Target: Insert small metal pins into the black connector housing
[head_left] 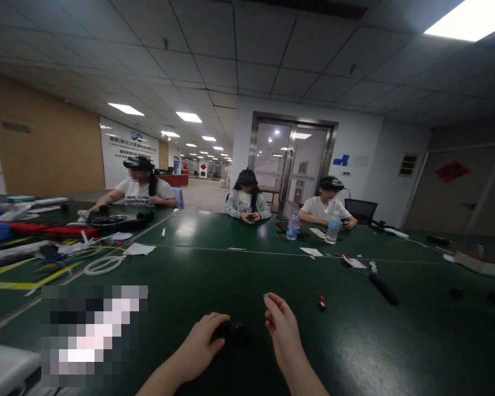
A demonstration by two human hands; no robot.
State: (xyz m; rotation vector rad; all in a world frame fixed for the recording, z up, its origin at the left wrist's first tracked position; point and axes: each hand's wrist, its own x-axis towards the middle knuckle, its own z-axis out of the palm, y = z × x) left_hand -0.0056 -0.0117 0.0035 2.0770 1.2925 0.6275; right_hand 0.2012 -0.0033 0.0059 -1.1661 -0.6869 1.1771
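Observation:
My left hand [201,342] rests on the dark green table [247,275] and its fingers are closed on a small black part [232,332]. Just to its right, my right hand [281,324] is raised a little, with thumb and fingers pinched on a tiny pale piece [267,296] that I cannot name. A small red and black item [322,302] lies on the table beyond my right hand.
Three people in headsets sit at the far side. Two water bottles [292,225] stand near the rightmost one. A black cylindrical tool [383,289] lies at right. Cables, a white ring [104,265], yellow strips and red tools crowd the left. A blurred-out patch lies front left.

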